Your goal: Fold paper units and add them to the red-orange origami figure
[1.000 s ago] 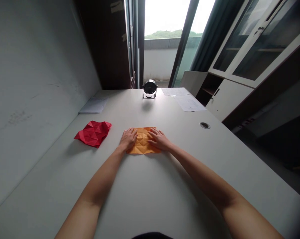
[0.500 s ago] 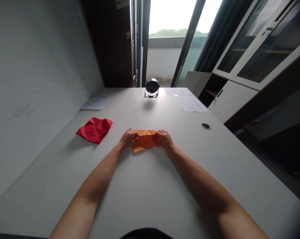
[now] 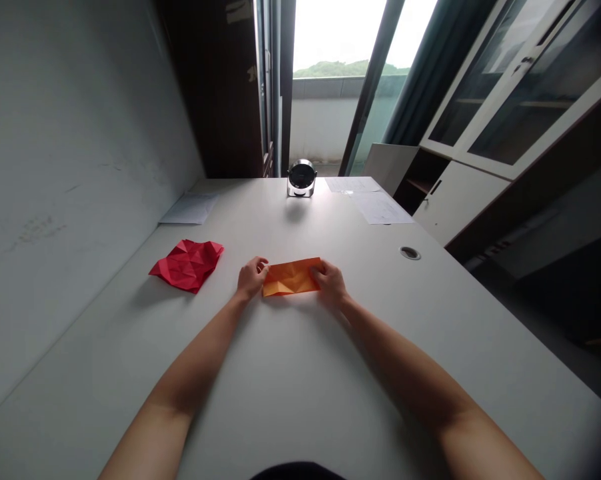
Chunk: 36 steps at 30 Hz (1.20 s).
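Observation:
A creased orange paper (image 3: 290, 277) lies folded into a narrow strip on the white table (image 3: 300, 387), straight ahead of me. My left hand (image 3: 250, 278) pinches its left end with fingers closed. At the other end my right hand (image 3: 331, 282) grips the strip the same way. A crumpled-looking red paper (image 3: 186, 264) with triangular creases rests on the table to the left, apart from both hands.
A small round black-and-silver device (image 3: 301, 179) stands at the far end of the table. White sheets lie at the far left (image 3: 189, 209) and far right (image 3: 379, 207). A cable hole (image 3: 410, 253) is set in the table on the right. A wall runs along the left edge.
The orange paper lay flat and wider under my flat hands; it has been folded over into a narrower strip, and both hands now pinch its ends.

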Available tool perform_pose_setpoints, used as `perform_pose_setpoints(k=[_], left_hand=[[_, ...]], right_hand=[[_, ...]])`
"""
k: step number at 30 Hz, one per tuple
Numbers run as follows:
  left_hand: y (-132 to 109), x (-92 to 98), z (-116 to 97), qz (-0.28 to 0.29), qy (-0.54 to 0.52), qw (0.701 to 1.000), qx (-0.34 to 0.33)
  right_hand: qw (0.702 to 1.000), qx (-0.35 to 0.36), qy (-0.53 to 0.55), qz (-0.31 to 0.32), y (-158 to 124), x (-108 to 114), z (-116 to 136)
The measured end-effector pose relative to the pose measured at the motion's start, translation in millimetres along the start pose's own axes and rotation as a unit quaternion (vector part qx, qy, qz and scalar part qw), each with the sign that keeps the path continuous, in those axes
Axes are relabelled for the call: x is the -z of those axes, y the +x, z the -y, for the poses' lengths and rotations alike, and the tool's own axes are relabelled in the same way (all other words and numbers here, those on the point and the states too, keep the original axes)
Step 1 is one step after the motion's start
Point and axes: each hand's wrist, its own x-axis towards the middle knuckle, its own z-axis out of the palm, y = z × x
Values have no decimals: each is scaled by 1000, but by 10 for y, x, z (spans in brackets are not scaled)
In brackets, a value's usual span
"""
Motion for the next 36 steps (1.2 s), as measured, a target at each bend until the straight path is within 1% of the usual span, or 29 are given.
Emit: perform_pose_setpoints(k=[2,3,4,7,9,10,12,14,17,19,22,25,27,29,31,33,35,36], left_hand=[[-29,8,-65,-10,104,993,-59],[-49,-2,-105,1,143,985,-95],[-71,-25,-145,21,172,976,-130],[-143,-148,-217,115,228,940,-227],[-177,-242,-203,173,248,920,-250],[-185,-281,-179,198,255,913,-250],[-181,-330,-112,226,263,908,-236],[-154,-337,-40,226,269,911,-218],[-97,-289,38,204,271,921,-192],[-66,-243,63,195,267,925,-186],[-44,-196,68,179,260,928,-199],[-44,-198,57,163,254,932,-201],[-48,-214,54,165,250,936,-187],[-51,-226,59,167,252,939,-166],[-56,-228,74,155,269,942,-125],[-63,-222,95,141,292,943,-79],[-70,-216,118,147,309,938,-53],[-74,-215,128,157,314,935,-51]], right_hand=[[998,-8,-60,-6,3,9,-36],[996,-9,-88,-9,5,6,-50],[993,-9,-116,-10,9,-1,-59],[981,-5,-194,-13,22,-37,-64],[970,12,-239,-32,27,-52,-54],[964,27,-260,-44,27,-52,-46],[952,72,-294,-54,20,-37,-20],[939,128,-317,-47,7,-14,18],[920,205,-332,-21,-21,-8,85],[909,244,-338,22,-43,-34,114],[888,278,-346,123,-75,-100,107],[880,249,-356,193,-89,-151,53],[880,217,-362,219,-85,-162,15],[880,189,-367,233,-71,-158,-16],[885,152,-376,230,-51,-144,-41],[890,109,-387,214,-28,-126,-59],[894,80,-398,190,-15,-111,-59],[895,79,-401,179,-16,-109,-49]])
